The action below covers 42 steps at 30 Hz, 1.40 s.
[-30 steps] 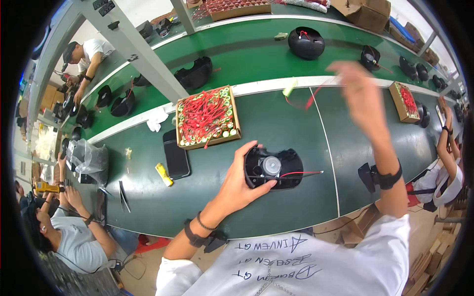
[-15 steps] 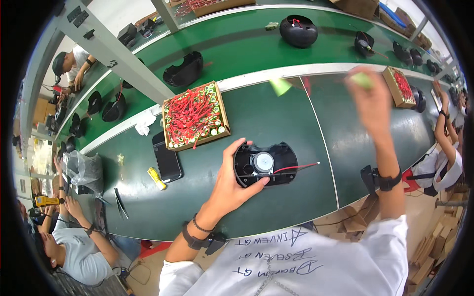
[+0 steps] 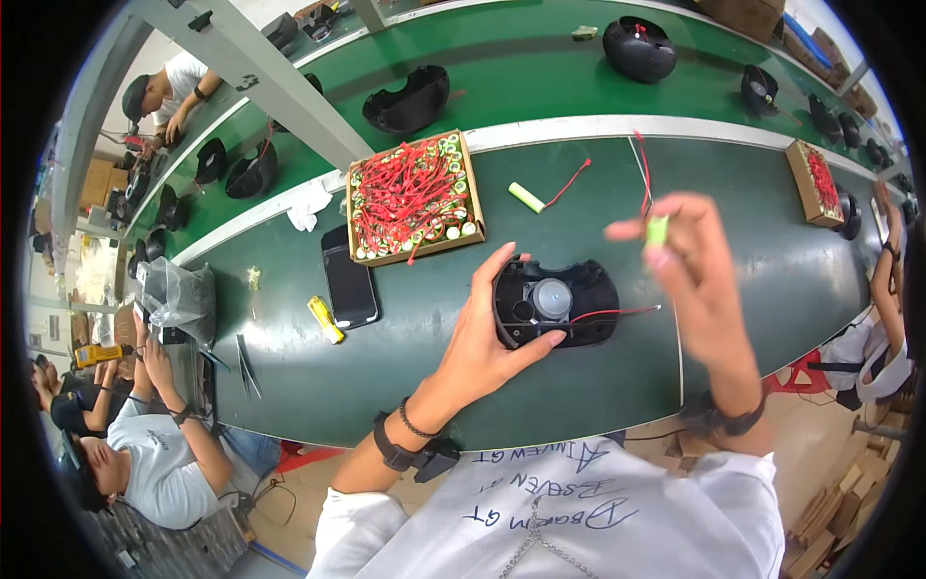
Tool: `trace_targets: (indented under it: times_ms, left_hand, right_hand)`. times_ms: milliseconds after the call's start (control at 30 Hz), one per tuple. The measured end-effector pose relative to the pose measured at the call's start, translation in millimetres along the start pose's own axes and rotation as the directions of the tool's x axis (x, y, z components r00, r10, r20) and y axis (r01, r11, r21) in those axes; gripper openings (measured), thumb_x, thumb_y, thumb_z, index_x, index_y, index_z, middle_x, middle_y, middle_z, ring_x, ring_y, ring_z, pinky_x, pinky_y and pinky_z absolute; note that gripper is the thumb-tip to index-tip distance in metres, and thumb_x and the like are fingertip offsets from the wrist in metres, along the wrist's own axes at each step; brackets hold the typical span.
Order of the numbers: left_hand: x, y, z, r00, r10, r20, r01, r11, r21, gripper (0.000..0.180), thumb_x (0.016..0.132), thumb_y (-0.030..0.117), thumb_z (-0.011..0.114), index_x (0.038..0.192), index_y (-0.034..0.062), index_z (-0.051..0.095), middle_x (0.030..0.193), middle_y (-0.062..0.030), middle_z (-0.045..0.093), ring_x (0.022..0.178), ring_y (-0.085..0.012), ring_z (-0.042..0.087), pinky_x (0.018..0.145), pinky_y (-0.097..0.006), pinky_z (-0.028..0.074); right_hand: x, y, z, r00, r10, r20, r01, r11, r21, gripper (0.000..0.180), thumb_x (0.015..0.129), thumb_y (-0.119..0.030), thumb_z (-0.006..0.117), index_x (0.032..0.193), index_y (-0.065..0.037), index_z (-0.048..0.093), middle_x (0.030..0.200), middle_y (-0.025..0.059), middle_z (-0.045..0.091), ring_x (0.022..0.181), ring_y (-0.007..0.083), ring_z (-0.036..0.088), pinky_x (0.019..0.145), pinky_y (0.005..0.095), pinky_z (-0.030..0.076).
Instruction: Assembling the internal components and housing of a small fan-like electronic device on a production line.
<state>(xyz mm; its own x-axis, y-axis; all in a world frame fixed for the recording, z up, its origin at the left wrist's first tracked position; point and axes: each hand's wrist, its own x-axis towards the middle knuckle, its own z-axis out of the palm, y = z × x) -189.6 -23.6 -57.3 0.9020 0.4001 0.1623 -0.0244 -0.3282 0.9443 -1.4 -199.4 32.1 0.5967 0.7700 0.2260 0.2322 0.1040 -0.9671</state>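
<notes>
L hand (image 3: pixel 487 333) rests on the black plastic housing (image 3: pixel 558 304) at mid tabletop (image 3: pixel 405 367), thumb over its far-left rim, fingers under the near edge; grip clamped on the housing. Housing lies open side up w/ a round grey part in the middle and a red wire (image 3: pixel 617 312) trailing out to the right.

R hand (image 3: pixel 699 265) is raised above the tabletop, just right of the housing, fingertips pinched together on a small green cylindrical cell (image 3: pixel 657 230); a red lead (image 3: pixel 641 169) runs from it toward the far side.

Another green cell w/ red lead (image 3: pixel 528 198) lies on the tabletop far of the housing. Left of that, a cardboard tray of cells w/ red wires (image 3: pixel 413 198). Near-left of the tray: black phone (image 3: pixel 349 278), then a yellow tool (image 3: pixel 325 319). Tweezers (image 3: pixel 246 365) lie further left, near the edge.
</notes>
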Motion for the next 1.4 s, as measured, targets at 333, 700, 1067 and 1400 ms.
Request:
trace_targets:
  times_ms: [333, 700, 1067, 1400]
  left_hand:
    - [1.7, 2.4, 6.1, 0.998, 0.064, 0.018, -0.065, 0.994, 0.086, 0.109, 0.080, 0.015, 0.095, 0.165, 0.0073, 0.027, 0.153, -0.0249, 0.049, 0.130, -0.0447, 0.063, 0.106, -0.049, 0.056]
    - [-6.6, -1.6, -2.5, 0.993, 0.093, 0.073, -0.097, 0.994, 0.053, 0.109, 0.080, 0.006, 0.091, 0.167, 0.0077, 0.023, 0.160, -0.0238, 0.046, 0.140, -0.0395, 0.058, 0.116, -0.048, 0.049]
    - [-30.2, 100.2, -54.7, 0.957, 0.260, 0.133, -0.267, 0.601, 0.754, 0.065, 0.070, 0.021, 0.095, 0.127, 0.0050, 0.067, 0.143, -0.0161, 0.059, 0.147, -0.0407, 0.051, 0.122, -0.054, 0.043]
    - [-8.8, 70.6, -69.3, 0.921, 0.091, 0.379, -0.382, 0.412, 0.827, 0.018, 0.094, 0.021, 0.077, 0.092, 0.0055, 0.067, 0.090, -0.0079, 0.059, 0.091, -0.0285, 0.066, 0.091, -0.046, 0.056]
  right_hand:
    - [-36.1, 48.0, 68.4, 0.974, -0.210, -0.088, 0.209, 0.978, -0.023, 0.019, 0.087, 0.008, 0.084, 0.102, 0.003, 0.074, 0.111, 0.0182, 0.077, 0.099, 0.0245, 0.077, 0.084, 0.0343, 0.064]
    - [-39.8, 33.5, 55.0, 0.909, -0.297, 0.292, 0.415, 0.699, -0.582, 0.043, 0.074, -0.025, 0.093, 0.113, -0.014, 0.081, 0.152, 0.0139, 0.058, 0.145, 0.0400, 0.050, 0.115, 0.0565, 0.043]
    - [-12.6, 24.8, 63.3, 0.899, -0.102, 0.426, 0.379, 0.670, -0.638, 0.094, 0.065, -0.018, 0.096, 0.146, -0.001, 0.053, 0.128, 0.0174, 0.069, 0.113, 0.0365, 0.069, 0.094, 0.0479, 0.058]
    - [-20.6, 23.7, 80.3, 0.949, -0.043, 0.314, 0.280, 0.579, -0.766, 0.087, 0.067, -0.017, 0.095, 0.143, 0.002, 0.056, 0.125, 0.0176, 0.070, 0.110, 0.0358, 0.071, 0.090, 0.0469, 0.059]
